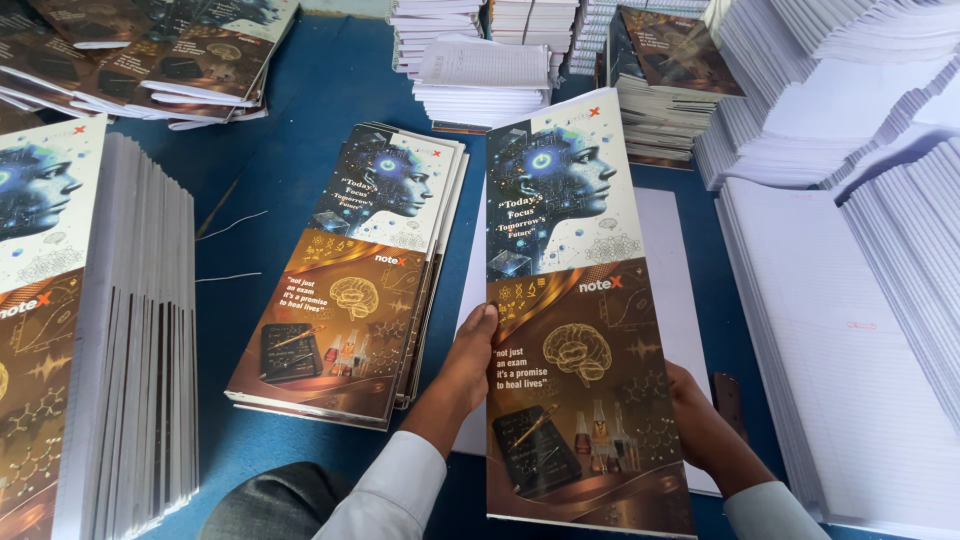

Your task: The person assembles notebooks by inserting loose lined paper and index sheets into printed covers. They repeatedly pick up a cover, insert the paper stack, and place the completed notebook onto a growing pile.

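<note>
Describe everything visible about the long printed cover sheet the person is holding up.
The cover sheet is a long, glossy card, lifted and tilted above a blue table. Its upper half shows a pale panel with a blue head in profile; the lower half is brown with a brain drawing, flasks and a dark slate. The left hand grips its left edge, thumb on the front; the right hand holds the right edge from behind. A white sheet lies beneath.

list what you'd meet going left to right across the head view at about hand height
tall stack of bound books → small pile of printed covers → left hand → held cover sheet → right hand → stacks of ruled white paper, all on the blue table
</note>
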